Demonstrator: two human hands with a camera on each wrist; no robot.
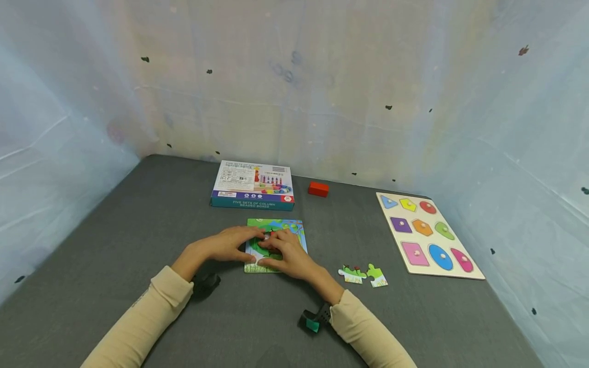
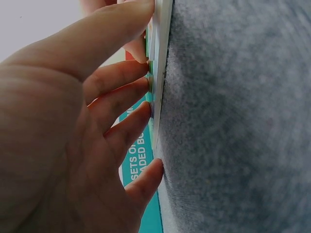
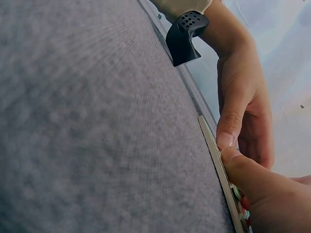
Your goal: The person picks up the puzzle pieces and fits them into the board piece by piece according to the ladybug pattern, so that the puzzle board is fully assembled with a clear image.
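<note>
A square jigsaw puzzle (image 1: 276,223) with a green and blue picture lies on the table, both hands over it. My left hand (image 1: 230,243) comes in from the left, fingers extended with tips on the puzzle. In the left wrist view the left hand's thumb (image 2: 116,29) lies along the near side of the board (image 2: 163,73). My right hand (image 1: 291,254) reaches over the right part, fingertips and thumb spread on the picture. The thumbs come close together at the board's edge (image 3: 217,158) in the right wrist view. The hands hide much of the picture's middle.
Two joined-looking loose puzzle pieces (image 1: 364,275) lie right of the hands. Farther right is a wooden shape board (image 1: 400,250) with knobbed pieces. Behind the puzzle stand a bead-set box (image 1: 252,203) and a red block (image 1: 318,189). Plastic sheeting (image 1: 322,102) encloses the table.
</note>
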